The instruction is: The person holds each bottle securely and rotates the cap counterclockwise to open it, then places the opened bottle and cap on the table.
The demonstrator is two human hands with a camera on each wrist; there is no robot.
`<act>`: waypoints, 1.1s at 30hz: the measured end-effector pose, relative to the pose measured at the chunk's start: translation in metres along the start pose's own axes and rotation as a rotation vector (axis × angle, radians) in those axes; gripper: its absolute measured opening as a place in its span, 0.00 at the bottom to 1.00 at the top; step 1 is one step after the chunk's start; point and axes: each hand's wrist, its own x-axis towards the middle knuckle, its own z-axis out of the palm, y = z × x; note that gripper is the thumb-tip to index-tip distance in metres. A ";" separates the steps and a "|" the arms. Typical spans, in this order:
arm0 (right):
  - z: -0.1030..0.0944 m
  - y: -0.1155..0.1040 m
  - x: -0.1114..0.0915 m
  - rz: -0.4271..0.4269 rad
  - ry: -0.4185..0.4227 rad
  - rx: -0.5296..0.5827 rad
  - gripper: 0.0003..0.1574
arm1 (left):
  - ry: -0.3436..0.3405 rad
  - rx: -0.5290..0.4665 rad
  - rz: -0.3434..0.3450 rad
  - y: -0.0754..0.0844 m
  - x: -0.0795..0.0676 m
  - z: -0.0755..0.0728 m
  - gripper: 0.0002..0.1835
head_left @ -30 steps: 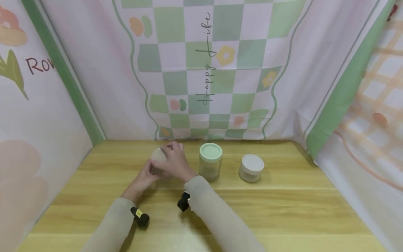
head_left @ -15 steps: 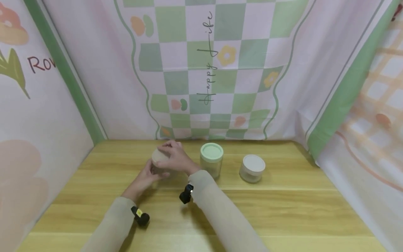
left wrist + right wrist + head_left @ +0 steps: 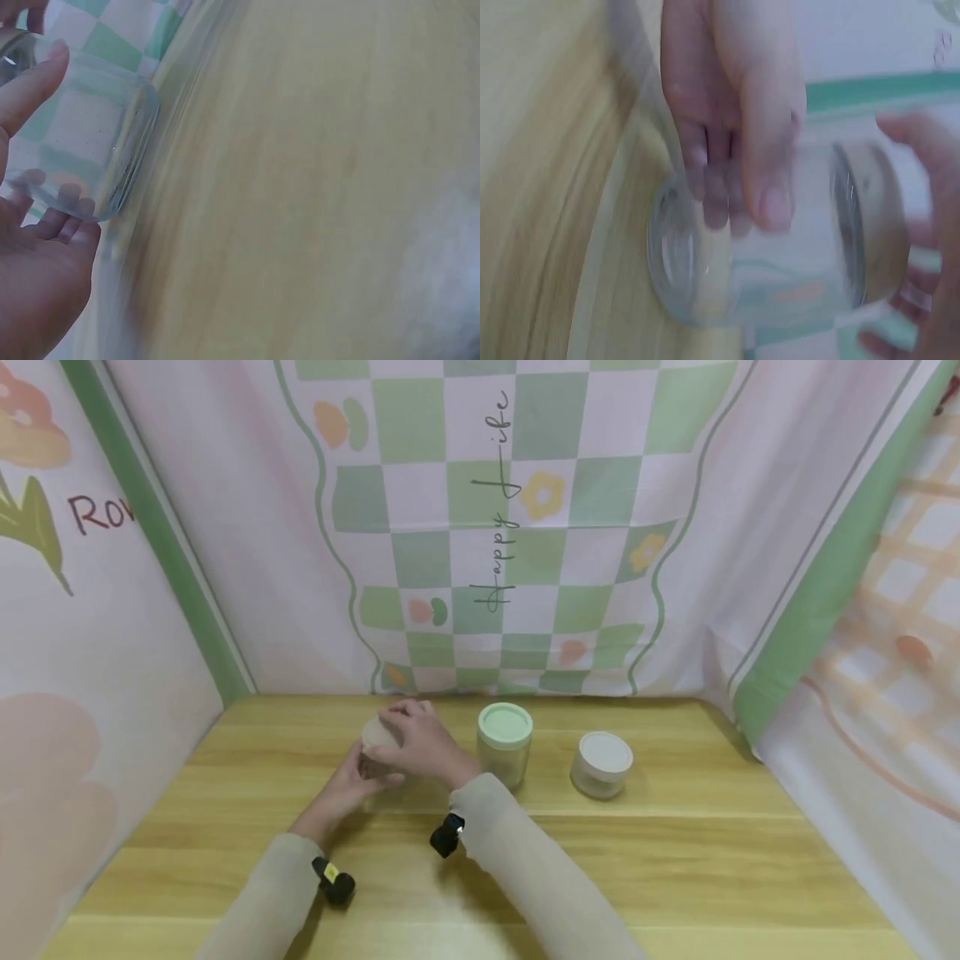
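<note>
Two-handed, centre-left of frame: clasps near-upright clear cylindrical glass jar [image 3: 94, 131] with left hand [image 3: 347, 787], grips beige round lid [image 3: 377, 735] atop with right hand [image 3: 429, 747].

Since a second ago, the wrist of your right hand [image 3: 423, 746] has shifted slightly rightward, and your right sleeve [image 3: 528, 864] covers more of the green-lidded jar [image 3: 504, 752]; your left hand's [image 3: 351, 788] thumb shows more plainly.

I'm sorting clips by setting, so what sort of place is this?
Probably a tabletop booth, though whether in a home or studio I can't tell: a wood-grain table is closed in by printed fabric hangings at the back and both sides, and a clear jar is held there.
</note>
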 end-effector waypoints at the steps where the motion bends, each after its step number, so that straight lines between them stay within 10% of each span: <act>1: -0.001 -0.004 -0.001 0.020 0.010 -0.034 0.44 | 0.001 0.005 -0.004 0.000 0.000 0.000 0.53; 11: 0.013 -0.026 -0.009 0.100 0.248 -0.234 0.43 | 0.015 0.014 -0.018 -0.001 -0.002 -0.001 0.51; 33: 0.019 -0.020 -0.006 0.021 0.253 -0.303 0.42 | 0.018 0.031 0.009 0.004 -0.004 -0.001 0.46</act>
